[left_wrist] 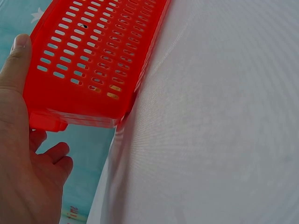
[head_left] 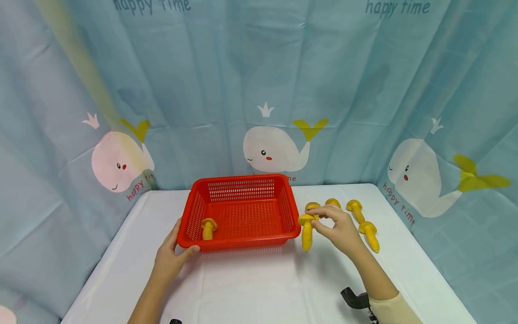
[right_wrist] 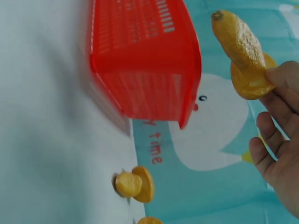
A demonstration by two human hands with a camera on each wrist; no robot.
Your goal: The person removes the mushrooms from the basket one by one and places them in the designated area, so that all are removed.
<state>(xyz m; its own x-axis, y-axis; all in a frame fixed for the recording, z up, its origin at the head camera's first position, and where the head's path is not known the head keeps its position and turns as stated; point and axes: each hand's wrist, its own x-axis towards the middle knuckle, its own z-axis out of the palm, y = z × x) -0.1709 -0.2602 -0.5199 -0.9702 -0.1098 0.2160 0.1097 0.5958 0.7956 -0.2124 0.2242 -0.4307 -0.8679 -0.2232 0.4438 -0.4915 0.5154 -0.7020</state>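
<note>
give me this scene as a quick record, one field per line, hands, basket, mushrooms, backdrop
left hand: grips the basket's near left corner, thumb at the rim
right hand: pinches a held yellow mushroom just right of the basket
basket: red, perforated, on a white-covered table
in basket: one yellow mushroom, near left part
on table: four loose mushrooms right of the basket, two partly hidden by the right hand
backdrop: blue curtain with whales and "happy time"

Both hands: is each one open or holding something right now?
Left hand: closed on the red basket at its rim.
Right hand: pinching a yellow mushroom.
</note>
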